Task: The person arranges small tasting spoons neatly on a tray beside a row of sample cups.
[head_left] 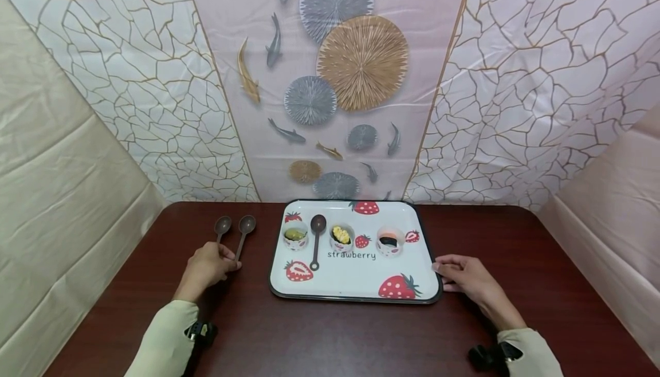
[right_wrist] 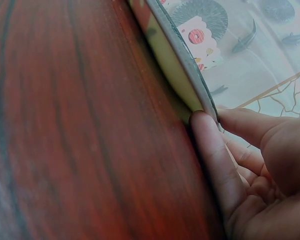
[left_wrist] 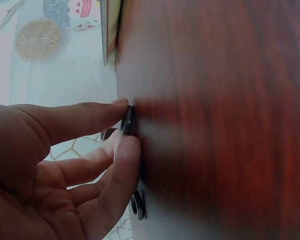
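On the table's left side, my left hand pinches the handle end of a dark brown spoon between thumb and fingers. A second brown spoon lies beside it, its handle partly hidden behind the hand; a ring-shaped handle end shows lower in the left wrist view. My right hand grips the right rim of a white strawberry-print tray with thumb and finger. A third brown spoon lies on the tray between two small cups.
The tray carries a cup with green food, a cup with yellow food and a cup with dark contents. Beneath is a dark red-brown table. Patterned cloth hangs behind it.
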`<state>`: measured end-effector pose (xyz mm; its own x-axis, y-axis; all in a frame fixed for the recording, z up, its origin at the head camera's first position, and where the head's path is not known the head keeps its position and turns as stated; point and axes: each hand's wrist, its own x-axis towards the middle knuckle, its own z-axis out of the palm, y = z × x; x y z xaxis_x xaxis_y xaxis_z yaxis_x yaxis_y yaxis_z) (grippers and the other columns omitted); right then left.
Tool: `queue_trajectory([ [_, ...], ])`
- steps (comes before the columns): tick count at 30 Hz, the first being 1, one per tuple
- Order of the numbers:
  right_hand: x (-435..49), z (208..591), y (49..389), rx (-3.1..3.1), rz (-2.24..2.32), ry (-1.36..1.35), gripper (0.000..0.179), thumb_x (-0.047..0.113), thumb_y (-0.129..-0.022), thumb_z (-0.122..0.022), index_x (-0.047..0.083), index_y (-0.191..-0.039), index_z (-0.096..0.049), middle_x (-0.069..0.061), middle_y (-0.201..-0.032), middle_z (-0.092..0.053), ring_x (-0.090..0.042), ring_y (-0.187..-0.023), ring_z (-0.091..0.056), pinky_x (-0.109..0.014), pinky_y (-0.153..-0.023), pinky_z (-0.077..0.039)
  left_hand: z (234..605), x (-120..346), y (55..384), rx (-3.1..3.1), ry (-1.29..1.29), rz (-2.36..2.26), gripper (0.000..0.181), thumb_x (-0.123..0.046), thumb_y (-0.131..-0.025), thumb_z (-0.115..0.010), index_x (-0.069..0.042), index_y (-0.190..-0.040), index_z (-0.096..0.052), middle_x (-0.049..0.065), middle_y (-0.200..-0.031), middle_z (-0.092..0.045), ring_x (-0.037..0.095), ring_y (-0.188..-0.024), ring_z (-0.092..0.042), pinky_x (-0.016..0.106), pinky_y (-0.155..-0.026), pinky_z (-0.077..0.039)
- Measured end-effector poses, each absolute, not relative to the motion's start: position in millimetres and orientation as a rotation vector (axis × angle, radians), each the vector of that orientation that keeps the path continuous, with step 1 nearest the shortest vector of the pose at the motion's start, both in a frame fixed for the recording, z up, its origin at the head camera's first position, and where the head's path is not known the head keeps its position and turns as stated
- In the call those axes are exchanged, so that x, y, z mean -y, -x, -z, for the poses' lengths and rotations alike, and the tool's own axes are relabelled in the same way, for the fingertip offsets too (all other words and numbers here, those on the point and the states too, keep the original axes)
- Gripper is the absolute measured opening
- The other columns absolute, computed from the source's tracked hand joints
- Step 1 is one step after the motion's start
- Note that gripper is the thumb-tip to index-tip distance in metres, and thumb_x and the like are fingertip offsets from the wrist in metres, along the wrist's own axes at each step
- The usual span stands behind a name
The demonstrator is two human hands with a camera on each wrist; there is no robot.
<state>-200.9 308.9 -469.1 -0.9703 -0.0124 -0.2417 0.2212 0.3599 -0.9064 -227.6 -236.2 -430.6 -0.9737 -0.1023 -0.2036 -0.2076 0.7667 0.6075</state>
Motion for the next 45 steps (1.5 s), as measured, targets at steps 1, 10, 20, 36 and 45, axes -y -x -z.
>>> queue_trajectory([
  [1,-309,469,201,-2.413,1.658,-0.190,0.051,0.018,-0.106,-0.066,-0.019,-0.139,-0.053,-0.008,-0.104,-0.075,-0.010,-0.079,-0.069,-0.029,-0.072,-0.065,430,236,228,-2.800,0.242,-0.993,0.019,-0.019,-0.093,-0.081,-0.004,-0.095,-0.070,0.007,-0.082,-0.068,0.017,-0.067,-0.067,0.033,-0.059,-0.053],
  [10,-309,469,201,-2.415,1.656,-0.193,0.050,0.018,-0.106,-0.066,-0.018,-0.139,-0.054,-0.007,-0.107,-0.073,-0.009,-0.082,-0.069,-0.030,-0.073,-0.065,432,243,229,-2.738,0.228,-1.059,0.019,-0.021,-0.094,-0.082,-0.004,-0.093,-0.074,0.008,-0.088,-0.072,0.017,-0.073,-0.069,0.035,-0.066,-0.059],
  [20,-308,469,201,-2.427,1.643,-0.206,0.049,0.018,-0.107,-0.065,-0.017,-0.139,-0.055,-0.008,-0.109,-0.073,-0.009,-0.083,-0.069,-0.030,-0.072,-0.065,437,249,229,-2.468,0.243,-1.450,0.025,-0.012,-0.100,-0.074,0.009,-0.113,-0.071,0.010,-0.095,-0.076,0.015,-0.079,-0.071,0.030,-0.070,-0.063],
  [36,-308,469,201,-2.432,1.633,-0.211,0.047,0.019,-0.107,-0.064,-0.016,-0.138,-0.056,-0.007,-0.107,-0.073,-0.010,-0.083,-0.069,-0.030,-0.072,-0.065,431,244,228,-2.309,0.181,-1.724,0.038,-0.008,-0.100,-0.072,0.016,-0.128,-0.061,0.014,-0.104,-0.078,0.013,-0.081,-0.074,0.030,-0.075,-0.065],
  [45,-307,469,200,-2.428,1.647,-0.188,0.045,0.016,-0.106,-0.064,-0.017,-0.136,-0.056,-0.006,-0.104,-0.073,-0.009,-0.081,-0.068,-0.030,-0.071,-0.065,424,235,225,-2.265,0.130,-1.805,0.038,-0.004,-0.100,-0.069,0.017,-0.130,-0.060,0.021,-0.116,-0.076,0.015,-0.085,-0.076,0.032,-0.080,-0.065],
])
